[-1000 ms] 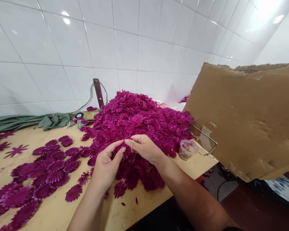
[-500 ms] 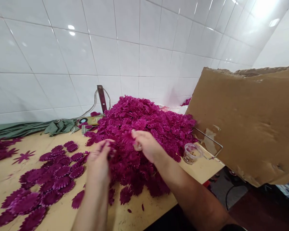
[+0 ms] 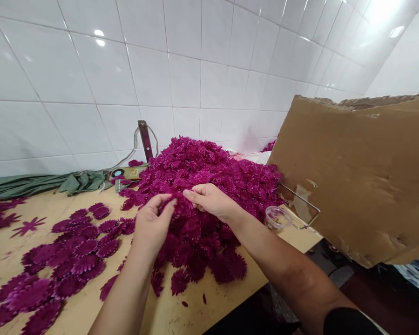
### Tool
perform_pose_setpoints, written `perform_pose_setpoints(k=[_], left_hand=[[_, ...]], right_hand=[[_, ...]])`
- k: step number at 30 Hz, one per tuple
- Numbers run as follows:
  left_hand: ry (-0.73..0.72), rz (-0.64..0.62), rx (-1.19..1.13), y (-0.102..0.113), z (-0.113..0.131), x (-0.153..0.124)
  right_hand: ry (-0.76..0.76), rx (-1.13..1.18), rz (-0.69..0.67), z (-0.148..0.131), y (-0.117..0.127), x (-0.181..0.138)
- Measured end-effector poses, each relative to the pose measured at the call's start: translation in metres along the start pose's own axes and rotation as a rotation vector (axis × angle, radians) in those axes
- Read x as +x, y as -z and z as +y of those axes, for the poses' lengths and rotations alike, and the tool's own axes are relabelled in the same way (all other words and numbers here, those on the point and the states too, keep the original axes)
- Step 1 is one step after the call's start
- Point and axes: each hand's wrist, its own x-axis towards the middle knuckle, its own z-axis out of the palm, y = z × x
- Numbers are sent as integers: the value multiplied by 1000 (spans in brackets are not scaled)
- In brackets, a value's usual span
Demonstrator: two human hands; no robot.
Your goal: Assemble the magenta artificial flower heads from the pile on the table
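Both hands meet in front of a large heap of magenta fabric flower petals [image 3: 209, 167]. My left hand [image 3: 155, 216] pinches a magenta petal piece [image 3: 176, 203] between thumb and fingers. From the other side, my right hand [image 3: 209, 200] has its thumb and curled fingers closed at the edge of the same purple material. Against the heap behind, I cannot make out how many layers are between them. Round scalloped petal pieces [image 3: 85, 249] lie overlapping on the table left of my left arm.
A clear plastic cup [image 3: 277, 217] with small bits inside stands right of the heap, beside a bent metal wire [image 3: 305, 204]. A large cardboard sheet [image 3: 352, 177] leans at the right. Green cloth [image 3: 80, 180] lies along the tiled wall [image 3: 185, 83].
My hands have come closer together; the right moved left and the left slightly right and up, meeting at the petal piece. The view has shifted slightly.
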Motion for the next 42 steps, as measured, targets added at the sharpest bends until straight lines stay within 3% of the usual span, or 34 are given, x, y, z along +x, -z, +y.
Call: perform_pose_setpoints(k=[2,4,9,11,14,17,20,25,27,30,34,37,39,42], left_hand=[[72,113,-46,8,-4,9],[119,111,-67,14,-5,16],[-19,-11,92,9,1,30],[-21,-33,159,6,3,32],[-13,-36,249,8,2,33],[-31,0,341,9,-4,32],[9,-28,253,4,-13,30],[183,-87,-88,-9,-11,22],[301,-96,-213,-10,-5,16],[375,-112,-297,-11,1,7],[313,-160,-324,-14,0,2],[272,-116,-331,-15,-1,-1],[258,-77,-287,-12,0,-6],[259,-79,-227,-5,4,-13]], right_hand=[[-33,40,62,-2,10,3],[-33,-52,167,-7,22,12],[-31,-806,424,-26,40,46],[18,-995,435,-32,36,52],[109,-1116,343,-33,24,48],[138,-1103,300,-27,10,36],[129,-950,314,-23,-1,27],[201,-632,13,-19,-13,24],[236,-599,-17,-17,-14,26],[202,-631,86,-14,-13,28],[225,-784,148,-15,-20,23],[260,-872,191,-19,-17,26],[225,-856,324,-23,-2,37],[39,-791,598,-29,33,60]])
